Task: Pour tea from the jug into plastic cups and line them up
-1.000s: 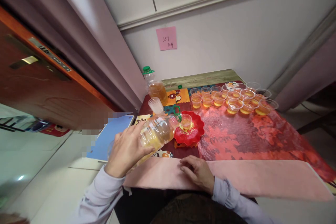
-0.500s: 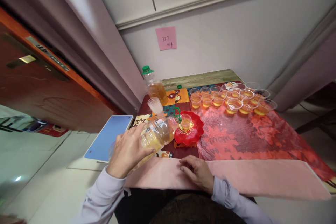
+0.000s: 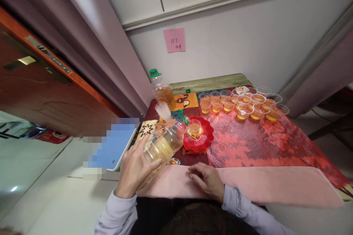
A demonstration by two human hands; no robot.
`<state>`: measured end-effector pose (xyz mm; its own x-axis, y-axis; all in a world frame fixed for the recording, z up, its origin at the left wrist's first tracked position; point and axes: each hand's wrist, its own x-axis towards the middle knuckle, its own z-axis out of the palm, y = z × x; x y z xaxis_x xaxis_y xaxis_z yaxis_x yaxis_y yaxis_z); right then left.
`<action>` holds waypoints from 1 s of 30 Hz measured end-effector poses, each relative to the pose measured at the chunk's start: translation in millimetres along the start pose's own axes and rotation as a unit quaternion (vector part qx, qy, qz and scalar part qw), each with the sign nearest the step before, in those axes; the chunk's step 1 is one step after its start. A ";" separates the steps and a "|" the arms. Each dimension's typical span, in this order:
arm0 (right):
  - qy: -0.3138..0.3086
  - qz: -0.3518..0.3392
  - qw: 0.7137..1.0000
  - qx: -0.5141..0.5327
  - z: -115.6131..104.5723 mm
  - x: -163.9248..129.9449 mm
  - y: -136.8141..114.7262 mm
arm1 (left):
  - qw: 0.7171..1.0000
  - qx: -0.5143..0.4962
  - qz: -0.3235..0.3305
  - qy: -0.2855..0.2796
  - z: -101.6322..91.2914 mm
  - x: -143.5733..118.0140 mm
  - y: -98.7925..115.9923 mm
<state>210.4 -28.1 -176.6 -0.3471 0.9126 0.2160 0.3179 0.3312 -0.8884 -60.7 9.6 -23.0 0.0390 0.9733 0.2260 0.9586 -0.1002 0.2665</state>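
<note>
My left hand [image 3: 138,165] is wrapped round a clear plastic bottle [image 3: 162,145] with yellow liquid in it. The bottle leans to the right, its neck beside a small clear plastic cup [image 3: 194,127] and a green ring handle [image 3: 183,118] at the neck. That cup, with some yellow liquid, stands on a red scalloped plate [image 3: 205,141]. My right hand [image 3: 208,180] lies on the pink cloth [image 3: 264,183] at the table's near edge, fingers loosely curled, holding nothing. Behind the held bottle is a stack of clear cups [image 3: 162,110].
Several filled clear cups [image 3: 245,111] stand in rows at the back right. A second bottle [image 3: 164,95] with a green cap is at the back left, near a loose green cap [image 3: 188,91]. A blue board [image 3: 117,143] is left of the table; a wooden door [image 3: 49,88] stands beyond.
My left hand has shifted slightly right and the bottle's base has dropped, so it tilts less steeply toward the cup. The green handle has swung left. My right hand has stayed put.
</note>
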 end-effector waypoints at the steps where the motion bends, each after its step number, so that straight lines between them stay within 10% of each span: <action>1: 0.000 -0.001 1.000 0.000 0.3 -0.1 0.4 | 1.000 -0.015 -0.007 0.017 4.5 -5.2 -1.7; 13: 0.071 0.002 0.996 0.047 -21.9 1.3 -10.8 | 0.985 -0.039 0.001 0.170 48.1 -63.1 -7.1; 22: 0.139 -0.048 0.968 -0.204 -96.5 99.7 -2.5 | 0.976 0.058 0.051 0.204 57.5 -63.0 2.7; 30: 0.046 0.038 0.922 -0.383 -87.7 151.1 14.0 | 0.968 0.069 0.050 0.235 58.4 -64.5 -0.6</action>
<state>239.8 135.4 -120.9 -0.2330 0.9447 0.2308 0.8800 0.3058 -0.3633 -47.3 -41.0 -92.4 0.0313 0.7560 0.6539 0.9866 -0.1283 0.1012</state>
